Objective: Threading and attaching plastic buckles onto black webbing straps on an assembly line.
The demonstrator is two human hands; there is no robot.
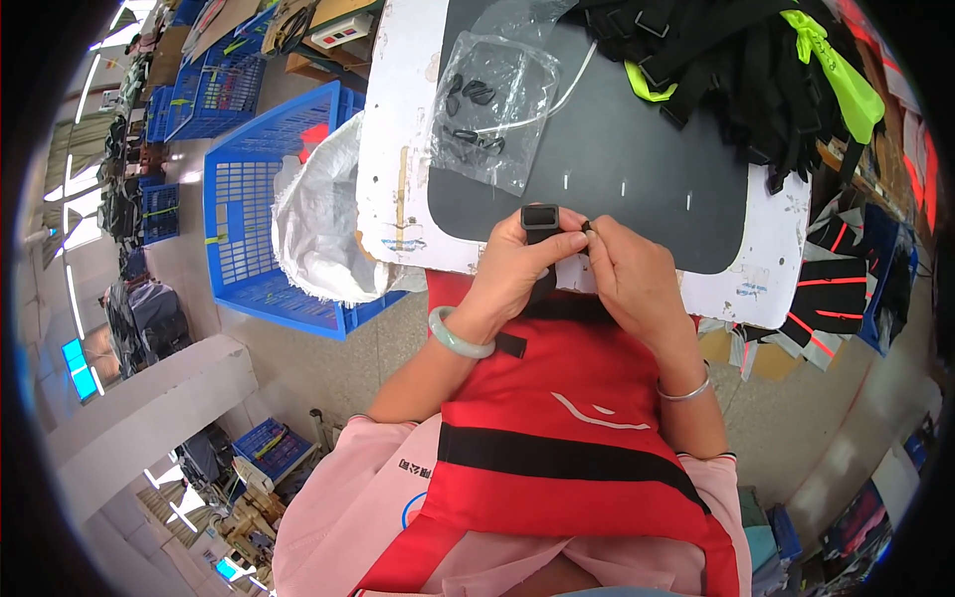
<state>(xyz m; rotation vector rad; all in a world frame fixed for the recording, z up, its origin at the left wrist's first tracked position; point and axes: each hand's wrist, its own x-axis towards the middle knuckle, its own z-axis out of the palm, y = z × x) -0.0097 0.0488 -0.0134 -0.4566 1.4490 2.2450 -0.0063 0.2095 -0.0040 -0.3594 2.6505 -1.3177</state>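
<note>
My left hand [514, 264] is closed around a black webbing strap [543, 286], with a black rectangular buckle [540, 215] showing above the fingers. Close beside it, my right hand [634, 271] pinches a small black piece [588, 227] between thumb and forefinger. The fingers hide most of that piece, so its kind cannot be made out. Both hands meet over the near edge of the table. Ahead and to the left, a clear plastic bag [519, 149] holds several small black plastic parts [477, 93].
A heap of black straps [716, 60] with yellow-green strips [836, 75] covers the far right of the grey-topped white table [398, 219]. Left of it stand a white woven sack [323, 224] and a blue crate [234, 199]. Black-and-grey pieces with red-orange stripes [831, 289] lie at right.
</note>
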